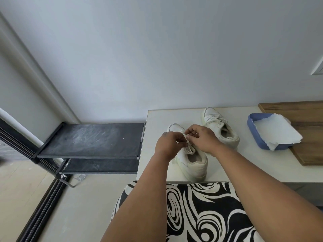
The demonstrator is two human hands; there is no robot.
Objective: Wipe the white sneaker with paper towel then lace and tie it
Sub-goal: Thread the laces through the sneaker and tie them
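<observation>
Head view: a white sneaker (191, 161) is seen standing on a pale table (157, 119), heel toward the person and toe pointing away, so that its long axis runs almost straight out from the body, tilted slightly to the left. Both hands are held over its lace area. The left hand (167, 143) is curled, with thumb and fingers pinched on a strand of the lace (189, 147); the right hand (202, 138) is likewise curled, its fingertips pinched on lace just beside the left hand's. The two hands are nearly touching above the tongue, and neither is clearly nearer to the shoe. Whether a loop or a first knot is already formed cannot be told, since the fingers hide it.

A second sneaker (221, 127), already laced and tied, is placed farther back and to the right, parallel to the first. Paper towel (277, 132) is draped over a blue tray (253, 130) on a wooden board (297, 110), well apart to the right, untouched by either hand.

The wiping is judged to be done and the tying step to be in hand. The coming pull is expected to run crosswise to the shoe's long axis, each end being drawn outward toward its own side.
</observation>
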